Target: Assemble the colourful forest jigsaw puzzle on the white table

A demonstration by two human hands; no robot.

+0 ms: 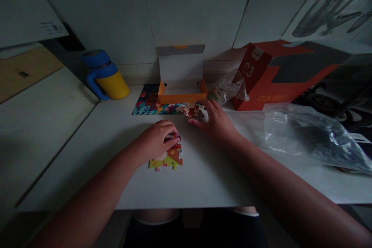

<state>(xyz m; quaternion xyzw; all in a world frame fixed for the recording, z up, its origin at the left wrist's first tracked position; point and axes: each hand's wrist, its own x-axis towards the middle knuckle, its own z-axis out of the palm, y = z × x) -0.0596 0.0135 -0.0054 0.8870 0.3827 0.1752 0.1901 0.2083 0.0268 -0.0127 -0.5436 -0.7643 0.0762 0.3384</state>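
A small joined block of jigsaw puzzle (171,157), yellow-green and brown with knobs along its near edge, lies flat on the white table. Over its upper left part is my left hand (158,141), thumb and fingers curled round a dark red puzzle piece (174,137) at the block's top. To the right and farther off, my right hand (215,119) has its thumb and fingers around a cluster of brown, red and white puzzle pieces (193,111). This cluster overlaps the near edge of a colourful picture sheet (142,104). My fingers partly hide both groups of pieces.
An orange box (182,98) with a raised lid stands on the sheet against the wall. Left is a blue and yellow jug (112,81). A clear bag (228,89), a large red box (261,81) and a plastic bag (308,135) occupy the right side.
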